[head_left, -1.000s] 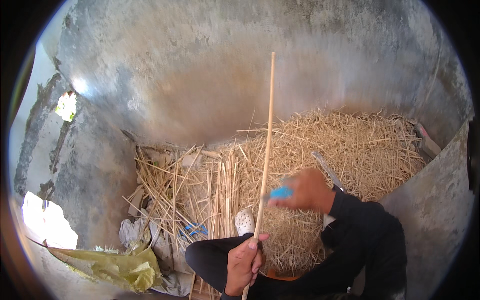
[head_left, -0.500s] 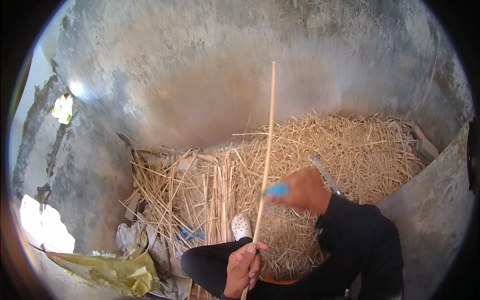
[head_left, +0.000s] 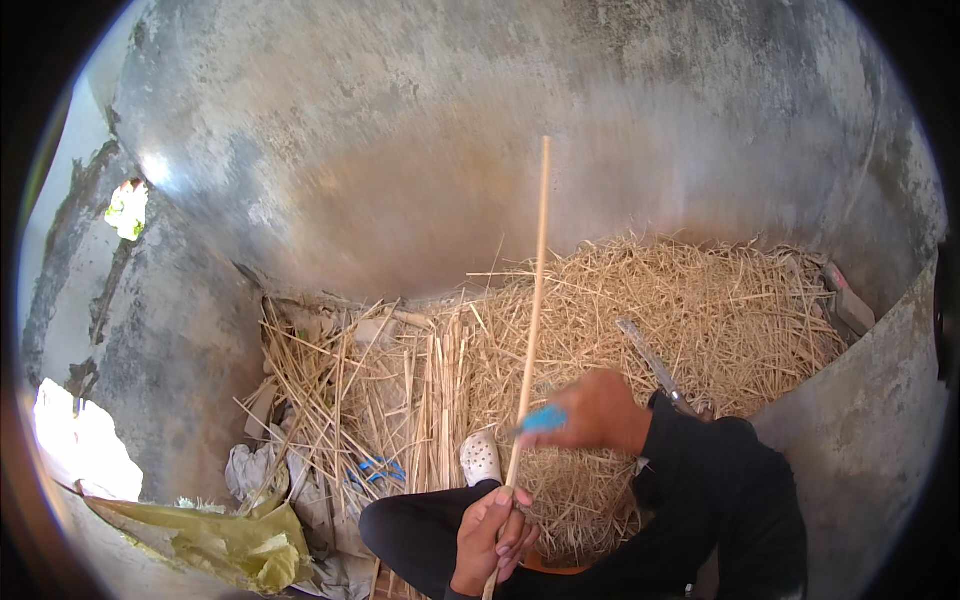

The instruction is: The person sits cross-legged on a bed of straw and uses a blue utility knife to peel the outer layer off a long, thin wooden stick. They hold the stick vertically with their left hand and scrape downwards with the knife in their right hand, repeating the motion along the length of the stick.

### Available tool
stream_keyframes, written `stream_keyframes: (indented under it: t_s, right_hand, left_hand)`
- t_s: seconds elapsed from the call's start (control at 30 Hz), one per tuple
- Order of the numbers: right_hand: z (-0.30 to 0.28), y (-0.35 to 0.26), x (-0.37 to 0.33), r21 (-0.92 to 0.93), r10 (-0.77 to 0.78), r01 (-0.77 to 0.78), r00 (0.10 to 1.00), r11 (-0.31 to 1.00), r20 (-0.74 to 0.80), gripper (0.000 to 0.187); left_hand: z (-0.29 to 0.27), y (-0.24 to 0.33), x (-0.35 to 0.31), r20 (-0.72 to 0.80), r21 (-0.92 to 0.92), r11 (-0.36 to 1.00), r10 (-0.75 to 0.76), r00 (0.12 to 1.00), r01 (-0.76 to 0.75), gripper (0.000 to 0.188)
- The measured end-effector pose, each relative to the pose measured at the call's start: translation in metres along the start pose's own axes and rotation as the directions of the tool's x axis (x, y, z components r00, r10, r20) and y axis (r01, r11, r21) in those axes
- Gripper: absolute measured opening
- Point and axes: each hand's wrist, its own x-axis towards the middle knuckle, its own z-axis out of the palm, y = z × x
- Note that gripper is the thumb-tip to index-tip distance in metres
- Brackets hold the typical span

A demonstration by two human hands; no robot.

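A long, pale wooden stick (head_left: 536, 300) rises from my lap, slightly tilted, its top in front of the wall. My left hand (head_left: 492, 538) is closed around its lower part. Above that, my right hand (head_left: 598, 412) grips a small blue-handled tool (head_left: 543, 420) whose front end meets the stick. That end is blurred, and its exact kind is unclear. Beyond my right hand, a long metal blade (head_left: 648, 352) lies on a heap of straw-coloured shavings (head_left: 700, 295).
Loose thin strips (head_left: 440, 390) lie to the left, near a white clog (head_left: 481, 458) on my foot. Among them is a blue object (head_left: 378, 470). A yellowish sack (head_left: 235, 545) is at lower left. A grey concrete wall (head_left: 430, 150) curves behind; a block (head_left: 850, 300) stands far right.
My right hand and the blue-handled tool have moved down along the stick, nearer my left hand. My left hand keeps its grip in nearly the same place.
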Motion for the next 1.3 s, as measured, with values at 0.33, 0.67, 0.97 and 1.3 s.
stream_keyframes:
  t_s: [0.33, 0.67, 0.97, 1.3]
  right_hand:
    - [0.007, 0.008, 0.005, -0.04, 0.112, -0.11, 0.993, 0.993, 0.033, 0.07]
    - [-0.011, 0.07, 0.006, -0.114, 0.343, -0.347, 0.938, 0.931, -0.057, 0.078]
    - [-0.008, 0.03, 0.004, -0.161, 0.205, -0.198, 0.978, 0.967, 0.032, 0.081]
    - [-0.002, 0.002, -0.017, -0.007, 0.039, -0.038, 0.999, 0.999, 0.024, 0.067]
  left_hand:
    - [0.007, 0.007, -0.003, -0.101, 0.499, 0.865, 0.108, 0.989, -0.044, 0.036]
    - [0.014, -0.002, -0.005, -0.058, 0.497, 0.864, 0.123, 0.991, -0.079, 0.034]
    - [0.018, -0.005, -0.007, -0.132, 0.473, 0.879, 0.134, 0.982, -0.056, 0.031]
    - [0.02, -0.005, -0.009, -0.032, 0.547, 0.825, 0.193, 0.981, -0.144, 0.033]
